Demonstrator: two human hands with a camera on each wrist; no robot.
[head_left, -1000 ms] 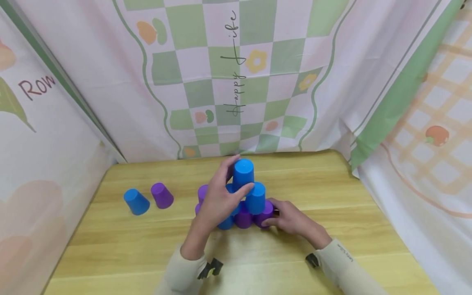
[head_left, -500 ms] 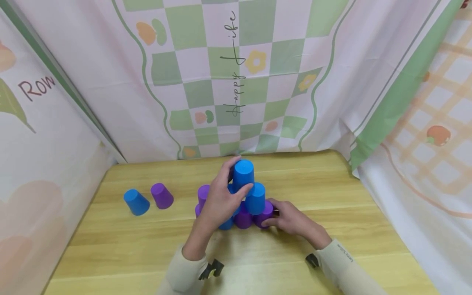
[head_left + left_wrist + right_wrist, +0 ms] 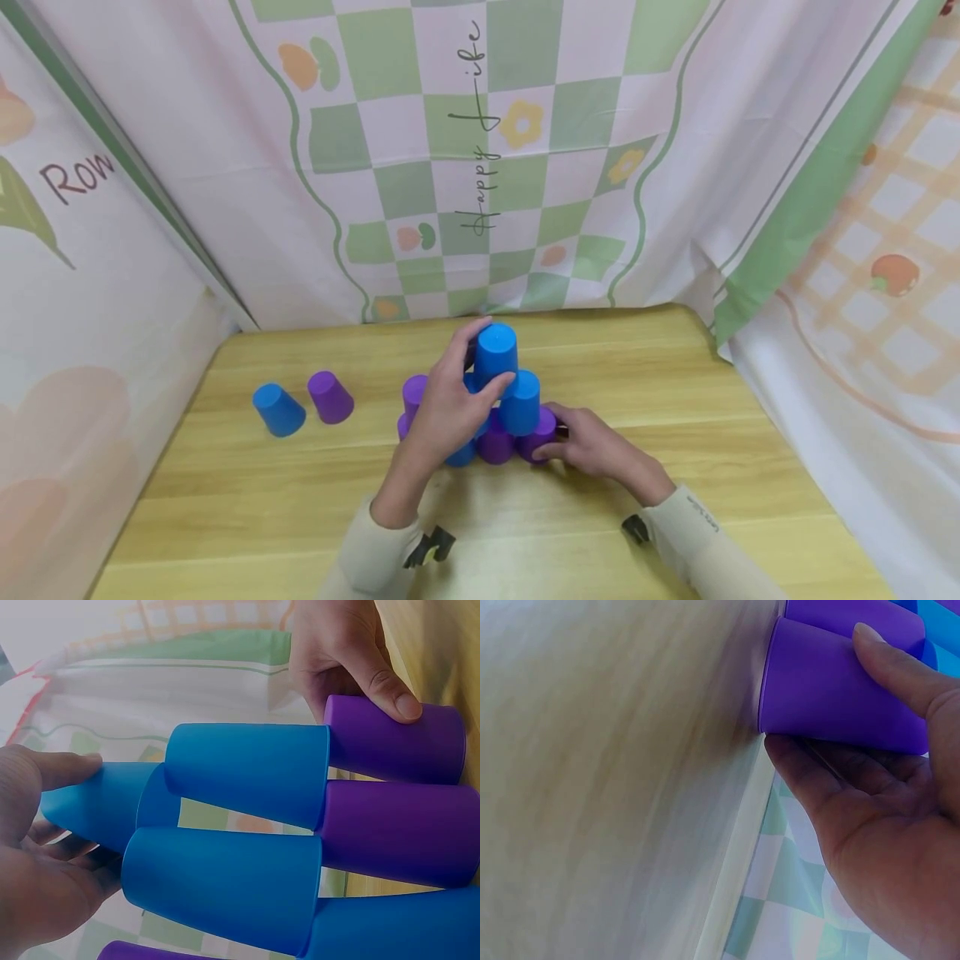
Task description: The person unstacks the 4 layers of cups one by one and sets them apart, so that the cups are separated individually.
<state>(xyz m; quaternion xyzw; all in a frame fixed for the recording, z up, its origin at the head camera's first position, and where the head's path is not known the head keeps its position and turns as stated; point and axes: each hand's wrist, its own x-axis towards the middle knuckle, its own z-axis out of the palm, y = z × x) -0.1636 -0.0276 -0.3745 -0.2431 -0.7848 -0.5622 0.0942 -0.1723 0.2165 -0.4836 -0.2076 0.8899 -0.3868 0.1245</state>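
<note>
Upside-down plastic cups form a pyramid on the table. My left hand (image 3: 452,400) holds the top blue cup (image 3: 496,354), thumb on the near side and fingers behind. In the left wrist view this blue cup (image 3: 97,799) bridges two blue cups of the middle row, one of them the blue cup (image 3: 521,404) on the right. My right hand (image 3: 596,446) grips the purple cup (image 3: 537,435) at the right end of the bottom row. In the right wrist view, thumb and fingers lie on opposite sides of that purple cup (image 3: 832,690). My left hand partly hides the pyramid's left side.
To the left stand two separate upside-down cups, one blue (image 3: 278,410) and one purple (image 3: 330,397). The wooden table (image 3: 525,533) ends at a patterned curtain (image 3: 480,167) behind, with more cloth along both sides.
</note>
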